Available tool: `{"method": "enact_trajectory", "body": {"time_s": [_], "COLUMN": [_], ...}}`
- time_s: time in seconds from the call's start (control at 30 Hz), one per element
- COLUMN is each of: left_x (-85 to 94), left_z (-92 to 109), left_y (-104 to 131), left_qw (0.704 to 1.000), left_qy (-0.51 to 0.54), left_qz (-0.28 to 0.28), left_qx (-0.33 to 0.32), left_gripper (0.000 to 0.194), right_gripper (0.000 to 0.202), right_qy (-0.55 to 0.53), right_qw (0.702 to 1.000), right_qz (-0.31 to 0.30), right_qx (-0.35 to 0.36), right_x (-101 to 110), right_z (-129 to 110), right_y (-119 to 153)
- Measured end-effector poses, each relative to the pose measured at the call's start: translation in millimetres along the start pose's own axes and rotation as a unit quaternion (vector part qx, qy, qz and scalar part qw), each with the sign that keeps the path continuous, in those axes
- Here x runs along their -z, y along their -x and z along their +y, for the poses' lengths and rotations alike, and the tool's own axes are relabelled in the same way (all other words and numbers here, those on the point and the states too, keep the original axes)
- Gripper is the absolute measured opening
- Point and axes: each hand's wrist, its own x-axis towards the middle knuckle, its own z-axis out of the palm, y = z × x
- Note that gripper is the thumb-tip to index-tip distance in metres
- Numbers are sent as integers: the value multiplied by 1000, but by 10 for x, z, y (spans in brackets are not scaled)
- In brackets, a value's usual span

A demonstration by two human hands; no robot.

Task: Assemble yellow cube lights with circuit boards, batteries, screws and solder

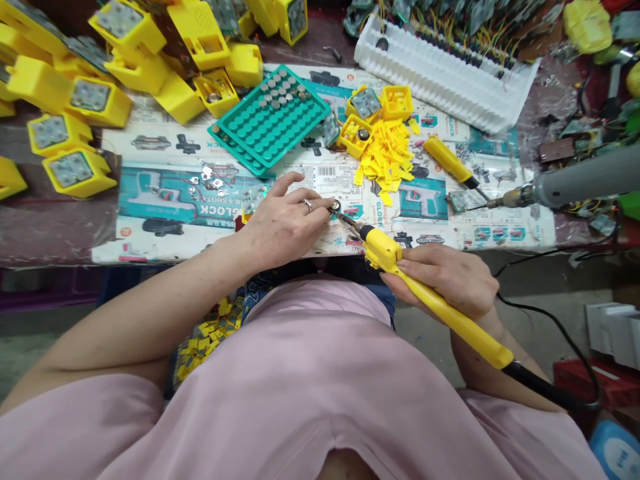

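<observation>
My right hand (445, 280) is wrapped round a yellow soldering tool (420, 287) with a black cord. The tool's metal tip meets a small round metal part (335, 205) at the fingertips of my left hand (287, 223). That hand wears a ring, and its thumb is mostly hidden. Partly under its wrist lies a small green and yellow piece (250, 208). Just beyond, a green tray (273, 127) holds round metal discs at its far side. A heap of small yellow plastic pieces (385, 160) lies right of the tray, beside open yellow housings (397, 102).
Yellow housings with circuit boards (100, 101) crowd the back left. A white foam rack (445, 80) of wired parts stands back right. A yellow screwdriver (450, 163) and a grey power tool (585, 177) lie at right. A black cable (545, 313) hangs below the table edge.
</observation>
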Motion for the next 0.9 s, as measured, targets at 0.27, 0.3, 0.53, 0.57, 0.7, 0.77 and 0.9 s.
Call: {"method": "enact_trajectory", "body": {"time_s": [0.27,0.3,0.53,0.57,0.7,0.77,0.9], "left_x": [48,48,11,9,11,9,0], "left_z": [-22,-21,2,6,10,7,6], "left_y": [7,6,3,3,9,13,18], "left_qw": [1000,999,999,999,1000,1000,1000], "left_qy": [25,29,37,34,23,21,18], "left_qz": [-16,-15,-5,-3,1,2,4], "left_qx": [-1,0,16,16,9,8,7], "left_gripper": [20,21,19,20,22,23,21], "right_gripper": [17,16,19,20,20,19,21], "right_qy": [14,22,20,24,30,14,-20], "right_qw": [993,991,998,999,999,999,999], "right_qz": [-85,-98,-7,4,-14,-16,3], "right_qx": [79,87,53,39,17,24,41], "right_x": [147,156,96,98,114,97,30], "right_z": [-79,-86,22,36,37,25,30], "right_y": [-179,-191,-25,9,65,47,-6]}}
